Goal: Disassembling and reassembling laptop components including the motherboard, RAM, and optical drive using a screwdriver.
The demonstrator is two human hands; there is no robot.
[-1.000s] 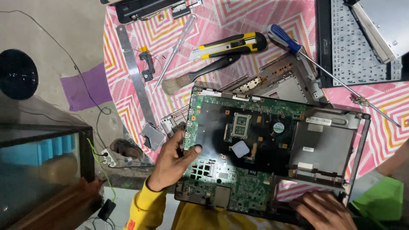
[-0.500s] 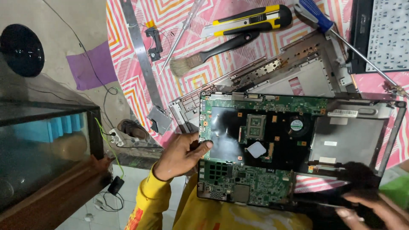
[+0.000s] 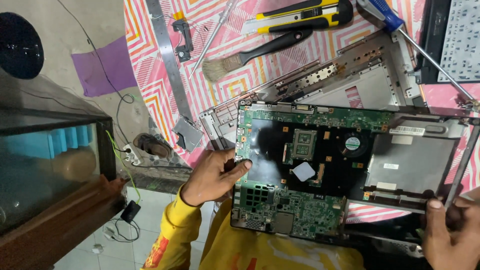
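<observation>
Left hand: the left hand [image 3: 212, 175] gripped the left edge of the board [image 3: 295, 170], thumb on top, fingers [image 3: 240, 167] curled shut around the rim.
Right hand: the right hand [image 3: 450, 235] sat at the 4 o'clock corner, thumb pressed on the lower edge of the frame [image 3: 425, 165]; its fingers were closed on that edge.
Board: green and black, held above the lap, centre of view, joined to the grey frame on its right.
Labels: a white rectangular sticker [image 3: 414, 130] lay on the frame's top bar at 2 o'clock; a smaller white one [image 3: 391, 166] sat on the grey plate; a round green-and-white label marked the fan [image 3: 352, 143].
Pad: a pale square pad [image 3: 303, 172] lay tilted at board centre.
Tabletop: the tabletop [image 3: 145, 60], under a pink zigzag cloth, carried a brush [image 3: 250, 55] at 12 o'clock, a yellow knife [image 3: 300, 15] above it, a blue screwdriver [image 3: 400, 27] at 1 o'clock and a keyboard [image 3: 462, 40] at 2 o'clock.
Case: a grey case [image 3: 350, 85] lay just behind the board.
Floor: a purple cloth [image 3: 102, 72] lay at 10 o'clock.
</observation>
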